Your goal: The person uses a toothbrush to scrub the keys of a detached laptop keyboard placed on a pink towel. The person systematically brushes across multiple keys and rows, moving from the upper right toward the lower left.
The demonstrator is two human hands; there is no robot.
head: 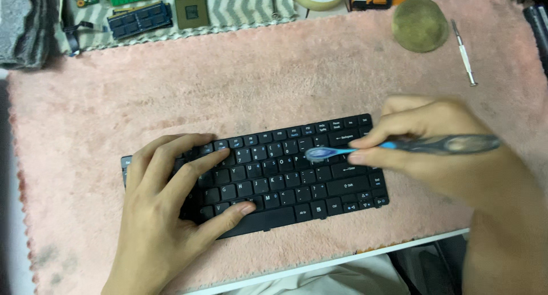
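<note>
Keyboard (285,169): lies flat mid-mat, brush head on its right-centre keys.
Progress: brushing looks under way; no dust is visible, so what is left cannot be judged.
Left hand (171,209): spread flat, pinning the left keys.
Right hand (434,146): gripping the toothbrush (399,146).
Around: pink mat (285,72), screwdriver (463,52), round pad (420,24), memory module (140,19), chip (192,12); all well apart, nothing blocks.

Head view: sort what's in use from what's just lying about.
In use:
left hand pressing on the black keyboard
right hand holding the toothbrush, bristles on the keys
pink mat under the keyboard

Lying about:
memory module
processor chip
screwdriver
round brownish pad
</note>
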